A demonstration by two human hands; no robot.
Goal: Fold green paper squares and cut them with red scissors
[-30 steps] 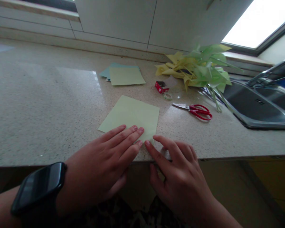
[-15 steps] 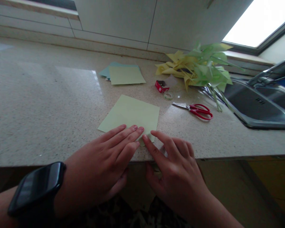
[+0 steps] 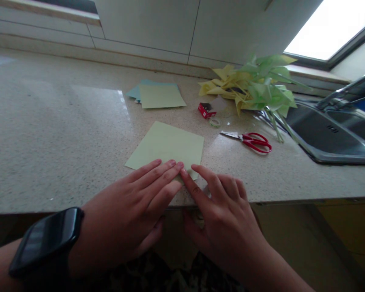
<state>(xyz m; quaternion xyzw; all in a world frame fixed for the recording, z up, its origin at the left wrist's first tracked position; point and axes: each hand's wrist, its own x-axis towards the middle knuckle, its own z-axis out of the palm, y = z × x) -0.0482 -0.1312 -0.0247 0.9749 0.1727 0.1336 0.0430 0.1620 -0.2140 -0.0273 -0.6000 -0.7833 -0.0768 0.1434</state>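
Nearest to me, my left hand [image 3: 130,207] lies flat with its fingers [image 3: 158,172] stretched out and close together, pressing down on the near corner of the pale green paper square [image 3: 170,146]; a black watch [image 3: 45,239] sits on that wrist. My right hand [image 3: 222,211] is just beside it, fingers [image 3: 197,176] loosely spread and resting on the same near corner, the tips of both hands almost touching each other. Neither hand grips anything; both simply lie on the sheet. The square sits flat on the speckled stone surface [image 3: 48,134], its near corner at the front edge, turned a little so one corner points toward me. Farther out to the right lie red-handled scissors [image 3: 252,142], and beyond them a small roll of clear tape [image 3: 214,122] next to a small red box [image 3: 204,110]. Behind the square, a short stack of green and blue sheets [image 3: 158,95] rests well apart from it. At the far right is a heap of folded yellow and green paper shapes [image 3: 255,87], just beside the steel sink [image 3: 331,134].
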